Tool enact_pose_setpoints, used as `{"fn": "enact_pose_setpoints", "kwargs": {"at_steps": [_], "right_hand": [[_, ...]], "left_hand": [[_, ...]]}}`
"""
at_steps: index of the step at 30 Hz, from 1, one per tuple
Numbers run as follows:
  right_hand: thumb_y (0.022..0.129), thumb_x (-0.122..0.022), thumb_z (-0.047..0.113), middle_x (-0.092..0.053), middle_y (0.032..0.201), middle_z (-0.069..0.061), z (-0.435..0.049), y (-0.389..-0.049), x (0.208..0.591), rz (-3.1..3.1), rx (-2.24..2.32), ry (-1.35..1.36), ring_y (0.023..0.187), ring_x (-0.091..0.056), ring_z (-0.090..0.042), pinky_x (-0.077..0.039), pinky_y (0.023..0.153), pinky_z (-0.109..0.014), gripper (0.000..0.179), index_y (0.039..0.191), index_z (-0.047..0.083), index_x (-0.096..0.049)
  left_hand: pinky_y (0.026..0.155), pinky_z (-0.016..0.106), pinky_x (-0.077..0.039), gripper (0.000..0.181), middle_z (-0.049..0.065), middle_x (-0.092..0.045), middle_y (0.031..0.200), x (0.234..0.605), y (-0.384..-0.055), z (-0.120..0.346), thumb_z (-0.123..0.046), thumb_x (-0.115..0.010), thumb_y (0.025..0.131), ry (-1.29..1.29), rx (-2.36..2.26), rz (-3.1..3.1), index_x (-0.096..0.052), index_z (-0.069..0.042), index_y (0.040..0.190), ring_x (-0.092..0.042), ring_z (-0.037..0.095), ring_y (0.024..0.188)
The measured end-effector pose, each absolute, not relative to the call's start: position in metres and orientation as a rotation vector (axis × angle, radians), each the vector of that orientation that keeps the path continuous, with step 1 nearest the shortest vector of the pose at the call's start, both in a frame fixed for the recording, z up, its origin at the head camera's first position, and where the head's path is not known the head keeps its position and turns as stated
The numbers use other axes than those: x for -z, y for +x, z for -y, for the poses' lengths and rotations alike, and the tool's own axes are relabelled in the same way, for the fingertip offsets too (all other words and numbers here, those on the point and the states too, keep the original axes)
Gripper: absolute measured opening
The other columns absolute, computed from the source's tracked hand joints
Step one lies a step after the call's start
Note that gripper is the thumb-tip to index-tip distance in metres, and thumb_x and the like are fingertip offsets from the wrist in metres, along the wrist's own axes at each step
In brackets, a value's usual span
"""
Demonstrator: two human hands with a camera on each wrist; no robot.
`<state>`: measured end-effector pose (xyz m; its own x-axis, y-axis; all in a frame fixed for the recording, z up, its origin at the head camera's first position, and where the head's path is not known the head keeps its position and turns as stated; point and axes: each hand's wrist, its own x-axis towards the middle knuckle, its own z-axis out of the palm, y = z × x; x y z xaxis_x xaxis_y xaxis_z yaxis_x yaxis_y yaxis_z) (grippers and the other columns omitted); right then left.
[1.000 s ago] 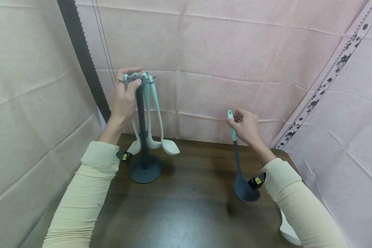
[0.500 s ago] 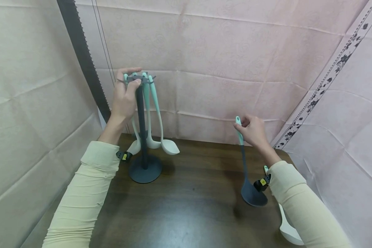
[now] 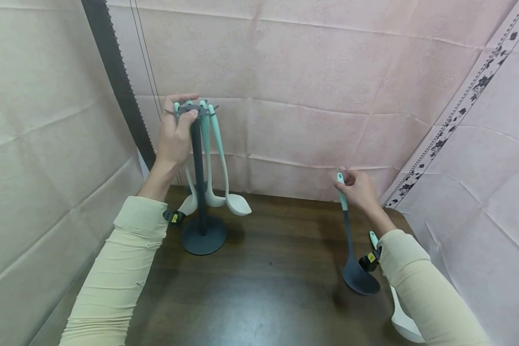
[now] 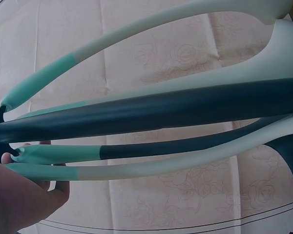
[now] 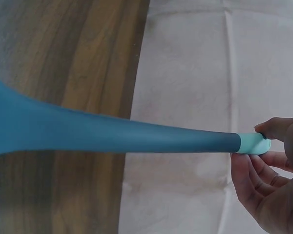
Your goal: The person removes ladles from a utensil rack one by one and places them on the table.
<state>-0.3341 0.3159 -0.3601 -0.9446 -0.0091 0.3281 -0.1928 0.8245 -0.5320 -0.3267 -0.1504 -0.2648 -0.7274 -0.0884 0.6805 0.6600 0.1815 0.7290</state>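
My right hand (image 3: 361, 190) pinches the mint handle of a dark blue-grey ladle (image 3: 360, 278), which hangs bowl down over the right side of the table. In the right wrist view, thumb and fingers (image 5: 263, 178) meet on opposite sides of that handle. At the left, my left hand (image 3: 174, 137) grips the top of a dark utensil stand (image 3: 197, 168), thumb across its hooked crown. Several mint-handled utensils hang there, among them a white ladle (image 3: 238, 205). The left wrist view also shows one with a dark shaft (image 4: 185, 145); its head is mostly hidden.
A white ladle-like utensil (image 3: 404, 327) lies near the table's right edge, partly covered by the right sleeve. The brown table (image 3: 259, 269) has cloth walls (image 3: 285, 96) behind it and at both sides.
My right hand has moved right and down, toward me, with the dark ladle. More of the lying white utensil now shows, including its mint handle. My left hand has kept its place.
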Motion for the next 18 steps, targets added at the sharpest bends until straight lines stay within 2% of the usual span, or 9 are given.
{"fn": "enact_pose_setpoints", "kwargs": {"at_steps": [6,13,18], "right_hand": [[0.1,-0.073,0.021,-0.071,0.093,-0.019,-0.328,-0.331,0.371,2.719,-0.831,0.158,0.082,-0.064,-0.031,-0.049,0.062,-0.035,0.024,0.09,0.003,-0.06],[0.098,-0.074,0.025,-0.073,0.092,-0.019,-0.343,-0.327,0.383,2.761,-0.759,0.106,0.083,-0.065,-0.032,-0.048,0.064,-0.036,0.026,0.089,0.003,-0.064],[0.096,-0.075,0.021,-0.071,0.081,-0.015,-0.352,-0.325,0.393,2.755,-0.738,0.123,0.072,-0.062,-0.028,-0.047,0.061,-0.036,0.026,0.084,0.002,-0.064]], "left_hand": [[0.109,0.041,-0.036,0.042,0.006,-0.048,0.15,0.264,-0.326,0.15,-0.028,-0.046,0.106,-0.541,1.604,1.858,-0.048,-0.012,0.145,-0.048,0.021,0.13],[0.11,0.041,-0.036,0.042,0.005,-0.047,0.15,0.263,-0.325,0.15,-0.028,-0.046,0.106,-0.539,1.599,1.855,-0.048,-0.012,0.145,-0.048,0.021,0.13],[0.111,0.04,-0.037,0.042,0.004,-0.048,0.15,0.264,-0.325,0.15,-0.028,-0.046,0.106,-0.535,1.594,1.854,-0.047,-0.011,0.144,-0.049,0.02,0.132]]}}
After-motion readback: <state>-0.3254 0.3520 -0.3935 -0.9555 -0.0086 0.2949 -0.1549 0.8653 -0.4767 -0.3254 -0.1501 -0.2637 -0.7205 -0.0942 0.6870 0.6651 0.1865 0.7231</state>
